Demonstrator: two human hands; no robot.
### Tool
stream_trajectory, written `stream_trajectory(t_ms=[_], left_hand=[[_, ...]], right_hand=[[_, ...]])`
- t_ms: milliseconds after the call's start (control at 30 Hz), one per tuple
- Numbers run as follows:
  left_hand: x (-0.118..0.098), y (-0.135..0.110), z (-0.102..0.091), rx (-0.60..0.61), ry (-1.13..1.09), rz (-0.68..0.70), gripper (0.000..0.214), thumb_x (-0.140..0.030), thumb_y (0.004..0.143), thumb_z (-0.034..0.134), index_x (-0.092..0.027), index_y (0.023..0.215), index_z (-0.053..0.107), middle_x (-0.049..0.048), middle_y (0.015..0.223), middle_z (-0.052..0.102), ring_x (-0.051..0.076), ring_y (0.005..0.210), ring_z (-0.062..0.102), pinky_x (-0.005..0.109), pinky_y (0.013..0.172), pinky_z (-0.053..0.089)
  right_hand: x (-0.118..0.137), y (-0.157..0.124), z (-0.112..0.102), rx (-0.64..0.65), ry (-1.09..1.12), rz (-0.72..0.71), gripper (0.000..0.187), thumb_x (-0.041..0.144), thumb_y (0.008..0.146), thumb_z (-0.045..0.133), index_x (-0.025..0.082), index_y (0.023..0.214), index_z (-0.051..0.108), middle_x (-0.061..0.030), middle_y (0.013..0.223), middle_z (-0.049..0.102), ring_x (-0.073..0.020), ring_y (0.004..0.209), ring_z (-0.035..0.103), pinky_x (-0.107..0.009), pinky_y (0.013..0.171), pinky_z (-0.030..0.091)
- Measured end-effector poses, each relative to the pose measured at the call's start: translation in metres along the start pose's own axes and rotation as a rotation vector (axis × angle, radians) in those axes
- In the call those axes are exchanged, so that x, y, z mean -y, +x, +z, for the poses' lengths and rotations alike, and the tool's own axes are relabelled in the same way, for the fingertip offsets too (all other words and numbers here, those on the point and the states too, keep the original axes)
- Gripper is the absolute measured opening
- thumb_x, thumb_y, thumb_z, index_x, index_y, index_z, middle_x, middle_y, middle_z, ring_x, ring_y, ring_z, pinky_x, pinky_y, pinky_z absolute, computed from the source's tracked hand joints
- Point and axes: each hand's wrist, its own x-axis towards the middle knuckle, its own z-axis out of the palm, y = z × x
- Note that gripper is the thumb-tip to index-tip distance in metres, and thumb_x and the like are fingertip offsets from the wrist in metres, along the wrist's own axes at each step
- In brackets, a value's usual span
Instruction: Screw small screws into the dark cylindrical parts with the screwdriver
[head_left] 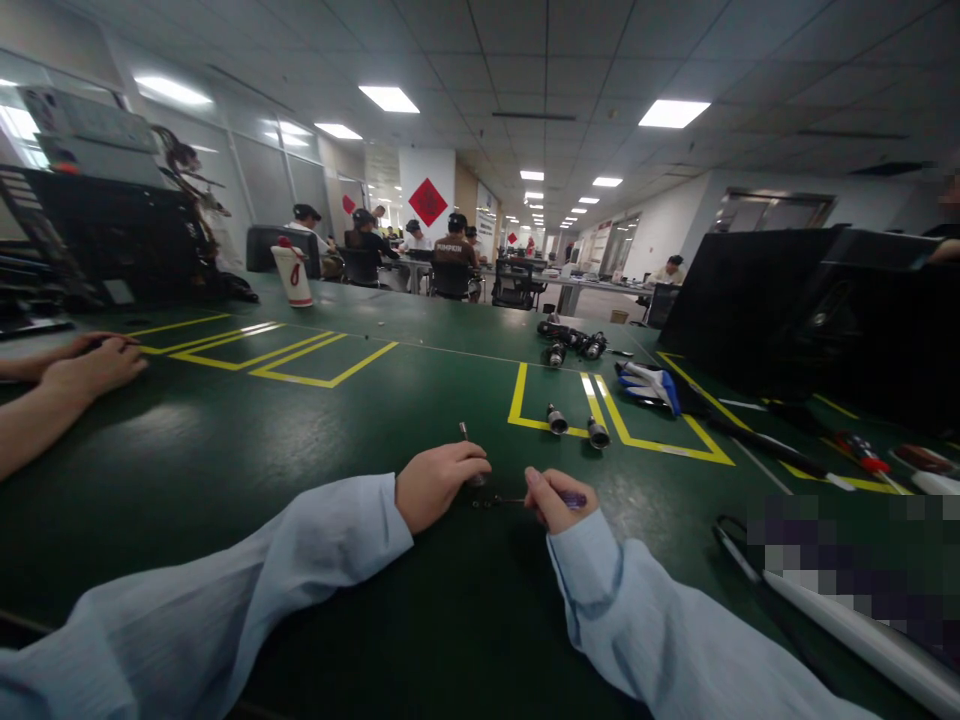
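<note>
My left hand (pixel 439 485) rests low over the green table, its fingers closed around a small metal part (pixel 478 481), mostly hidden under them. A thin metal stem (pixel 463 430) sticks up behind those fingers; whether it belongs to the same part I cannot tell. In my right hand (pixel 559 498) is a screwdriver with a purple handle (pixel 574 499), pinched between thumb and fingers. Its thin shaft (pixel 512 500) points left toward some tiny dark ring-like pieces (pixel 481 504) on the table. Just beyond my hands lie two metal cylindrical parts (pixel 556 420), close to yellow tape.
Farther back sits a cluster of dark metal parts (pixel 574 340). Blue-and-white gloves (pixel 649 387) and a red-handled screwdriver (pixel 862 453) lie to the right, near a black box (pixel 750 300). A paper cup (pixel 292 273) stands back left. Another person's hands (pixel 97 362) rest at the left.
</note>
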Motion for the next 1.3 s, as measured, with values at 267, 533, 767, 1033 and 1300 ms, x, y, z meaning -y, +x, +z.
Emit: stream_trajectory(t_ms=[267, 533, 767, 1033, 1300], left_hand=[[0.005, 0.008, 0.009, -0.219, -0.864, -0.558, 0.035, -0.007, 0.059, 0.061, -0.012, 0.092, 0.055, 0.0041, 0.085, 0.064, 0.017, 0.079, 0.062, 0.036, 0.078, 0.049], [-0.034, 0.014, -0.008, -0.281, -1.224, -0.851, 0.043, -0.004, 0.058, 0.061, -0.010, 0.100, 0.054, 0.0105, 0.103, 0.062, 0.019, 0.093, 0.059, 0.037, 0.088, 0.045], [-0.058, 0.011, -0.022, -0.250, -1.385, -0.894, 0.036, -0.005, 0.064, 0.057, -0.012, 0.099, 0.056, 0.0094, 0.101, 0.063, 0.020, 0.093, 0.059, 0.037, 0.086, 0.047], [-0.058, 0.012, -0.022, -0.227, -1.421, -0.909, 0.030, -0.008, 0.064, 0.056, -0.013, 0.094, 0.058, 0.0075, 0.094, 0.064, 0.019, 0.087, 0.060, 0.035, 0.082, 0.047], [-0.062, 0.013, -0.024, -0.269, -1.421, -0.958, 0.033, -0.010, 0.058, 0.063, -0.010, 0.091, 0.058, 0.0084, 0.091, 0.064, 0.019, 0.084, 0.060, 0.032, 0.078, 0.047]], right_hand=[[0.003, 0.002, 0.003, 0.011, -0.045, 0.018, 0.040, 0.045, 0.069, 0.048, 0.018, 0.039, 0.046, 0.0056, 0.035, 0.034, -0.0065, 0.034, 0.031, -0.022, 0.038, 0.024], [0.017, 0.003, -0.010, 0.055, -0.263, 0.041, 0.038, 0.036, 0.066, 0.046, 0.020, 0.031, 0.045, 0.0033, 0.032, 0.037, -0.0098, 0.036, 0.037, -0.024, 0.041, 0.027], [0.038, -0.013, -0.018, -0.019, 0.076, 0.047, 0.041, 0.041, 0.070, 0.049, 0.019, 0.036, 0.046, 0.0053, 0.030, 0.035, -0.0069, 0.029, 0.032, -0.022, 0.034, 0.023], [0.055, -0.022, -0.026, -0.011, 0.015, -0.114, 0.040, 0.035, 0.074, 0.048, 0.018, 0.037, 0.047, 0.0045, 0.035, 0.038, -0.0064, 0.033, 0.035, -0.022, 0.037, 0.025], [0.025, -0.012, -0.010, 0.113, -0.074, 0.048, 0.039, 0.036, 0.070, 0.047, 0.019, 0.034, 0.045, 0.0058, 0.032, 0.031, -0.0065, 0.034, 0.030, -0.023, 0.037, 0.021]])
